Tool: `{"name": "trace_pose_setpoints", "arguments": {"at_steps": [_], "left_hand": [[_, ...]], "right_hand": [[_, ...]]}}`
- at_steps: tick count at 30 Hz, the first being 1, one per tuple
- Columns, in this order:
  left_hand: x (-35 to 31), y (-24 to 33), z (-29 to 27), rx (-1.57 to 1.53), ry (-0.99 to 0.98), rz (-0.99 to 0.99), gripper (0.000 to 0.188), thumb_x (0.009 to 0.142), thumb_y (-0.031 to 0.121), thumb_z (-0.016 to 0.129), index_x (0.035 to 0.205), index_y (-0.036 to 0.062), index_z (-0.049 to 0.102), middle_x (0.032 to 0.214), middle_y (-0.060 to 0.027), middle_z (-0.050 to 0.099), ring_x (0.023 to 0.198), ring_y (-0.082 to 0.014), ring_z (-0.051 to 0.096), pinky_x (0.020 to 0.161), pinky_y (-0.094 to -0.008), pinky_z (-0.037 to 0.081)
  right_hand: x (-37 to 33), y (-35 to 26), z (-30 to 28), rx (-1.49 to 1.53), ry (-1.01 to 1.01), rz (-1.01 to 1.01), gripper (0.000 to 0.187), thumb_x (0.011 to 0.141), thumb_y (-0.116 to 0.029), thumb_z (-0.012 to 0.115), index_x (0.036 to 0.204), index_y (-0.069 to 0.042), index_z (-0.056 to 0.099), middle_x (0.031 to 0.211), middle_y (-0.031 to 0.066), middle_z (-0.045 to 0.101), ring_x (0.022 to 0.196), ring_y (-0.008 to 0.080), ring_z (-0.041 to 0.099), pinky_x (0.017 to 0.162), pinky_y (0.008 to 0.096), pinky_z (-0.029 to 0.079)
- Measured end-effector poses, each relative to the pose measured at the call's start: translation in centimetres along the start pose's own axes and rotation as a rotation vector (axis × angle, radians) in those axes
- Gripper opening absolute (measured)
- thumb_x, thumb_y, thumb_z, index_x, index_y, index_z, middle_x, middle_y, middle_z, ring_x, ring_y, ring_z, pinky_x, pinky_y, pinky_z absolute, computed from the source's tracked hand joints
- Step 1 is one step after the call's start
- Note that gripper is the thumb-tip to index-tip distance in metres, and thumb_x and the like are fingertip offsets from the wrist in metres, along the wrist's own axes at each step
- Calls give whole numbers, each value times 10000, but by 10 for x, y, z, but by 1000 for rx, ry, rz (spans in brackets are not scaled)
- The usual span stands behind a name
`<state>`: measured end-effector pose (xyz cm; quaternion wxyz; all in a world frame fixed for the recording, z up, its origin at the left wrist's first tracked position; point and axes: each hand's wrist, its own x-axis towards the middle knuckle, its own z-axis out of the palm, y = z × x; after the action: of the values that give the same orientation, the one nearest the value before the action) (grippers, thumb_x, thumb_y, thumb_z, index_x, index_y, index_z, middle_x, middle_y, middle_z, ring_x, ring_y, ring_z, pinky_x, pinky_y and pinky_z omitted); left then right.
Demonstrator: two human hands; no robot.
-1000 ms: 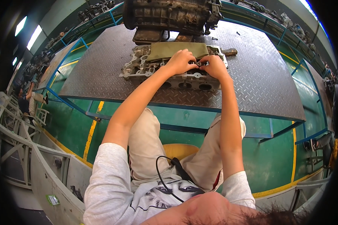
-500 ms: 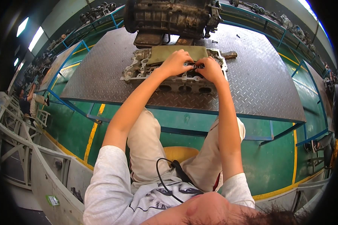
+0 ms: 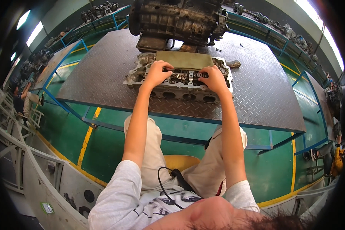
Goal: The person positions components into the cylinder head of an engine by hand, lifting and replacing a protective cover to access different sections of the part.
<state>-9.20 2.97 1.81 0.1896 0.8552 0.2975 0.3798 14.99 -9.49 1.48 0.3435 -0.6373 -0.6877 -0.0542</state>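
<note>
A metal engine cylinder head [image 3: 179, 87] lies on the table in front of me, its row of round ports facing my side. An olive-green cloth [image 3: 186, 60] covers its far part. My left hand [image 3: 157, 73] rests at the left part of the cylinder head, fingers bent and a gap showing between thumb and forefinger. Over the right part, my right hand [image 3: 214, 79] has thumb and fingers closed in around a small metal part that the fingers mostly hide. Shiny metal valve-gear parts [image 3: 179, 76] show between the hands.
A large dark engine block [image 3: 176, 23] stands just behind the cylinder head on the patterned steel table [image 3: 264, 92]. A short brown rod-like piece [image 3: 234, 64] sits right of the head. Small bolts [image 3: 218, 50] lie farther back. Another person [image 3: 23, 100] sits far left.
My left hand has moved left, away from the right hand, uncovering metal parts in the middle. The right hand stays near the same spot.
</note>
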Motion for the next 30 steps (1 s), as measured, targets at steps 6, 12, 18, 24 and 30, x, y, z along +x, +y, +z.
{"name": "trace_pose_setpoints", "arguments": {"at_steps": [6,12,18,24,30], "left_hand": [[5,15,18,363,-287,-19,311,667,108,788,969,112,715,1018,-96,561,1084,-292,479,967,-380,429],[7,19,27,401,-263,45,265,690,133,797,942,122,716,998,-85,551,1083,-286,475,982,-371,404],[3,18,25,312,-191,18,232,715,144,782,933,105,711,968,-75,536,1042,-274,479,952,-371,411],[3,33,41,136,-98,125,175,755,146,690,918,80,695,943,-94,569,1013,-287,501,926,-383,433],[9,38,66,52,-90,147,170,760,92,656,925,88,694,966,-104,584,1047,-289,506,947,-385,431]], "right_hand": [[1,-13,-11,-50,-62,11,253,696,-117,780,932,-49,721,925,108,674,985,299,570,873,392,467],[2,0,-2,-73,-58,-19,202,709,-87,745,905,-45,721,858,114,674,942,305,582,840,401,479],[-1,-1,-7,17,-117,41,180,719,-82,733,898,-58,725,913,108,686,960,301,575,853,383,477],[-1,2,-5,-112,-190,20,185,689,-105,773,869,-78,734,944,85,665,1005,290,548,865,375,472],[2,0,-2,-167,-154,26,235,627,-116,815,851,-95,746,956,86,604,999,304,533,875,378,471]]}}
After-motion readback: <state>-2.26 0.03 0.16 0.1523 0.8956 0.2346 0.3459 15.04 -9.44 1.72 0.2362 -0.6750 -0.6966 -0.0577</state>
